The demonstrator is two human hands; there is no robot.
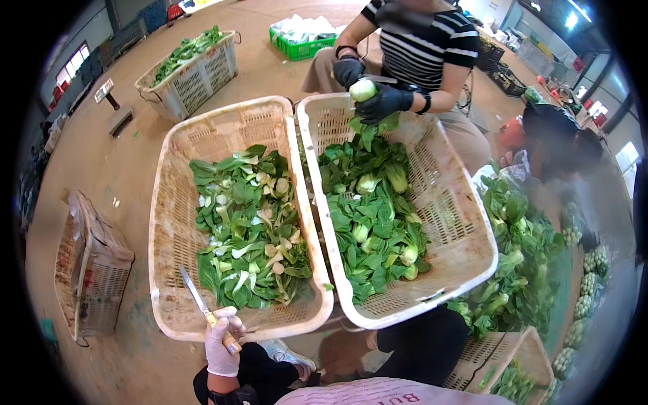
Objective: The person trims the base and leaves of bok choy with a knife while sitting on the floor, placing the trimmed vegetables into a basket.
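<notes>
My left hand (223, 343), in a white glove, is closed around the wooden handle of a knife (194, 290). The blade points up and away to the left, over the near left corner of the left crate (159, 202). Loose green leaves and pale stalk trimmings (246, 229) lie inside that crate. Beside it, the right crate (449, 260) holds whole bok choy (378, 209). My right hand is not visible. Across from me, a person's black-gloved hands (378, 101) hold a bok choy (363, 90) and a knife above the right crate's far end.
A large heap of bok choy (509, 250) lies on the right, with another crate (482, 358) below it. Farther left stand a leaf-filled crate (196, 81) and a floor scale (120, 123). A worn crate (101, 277) stands at left; a green basket (304, 47) is behind.
</notes>
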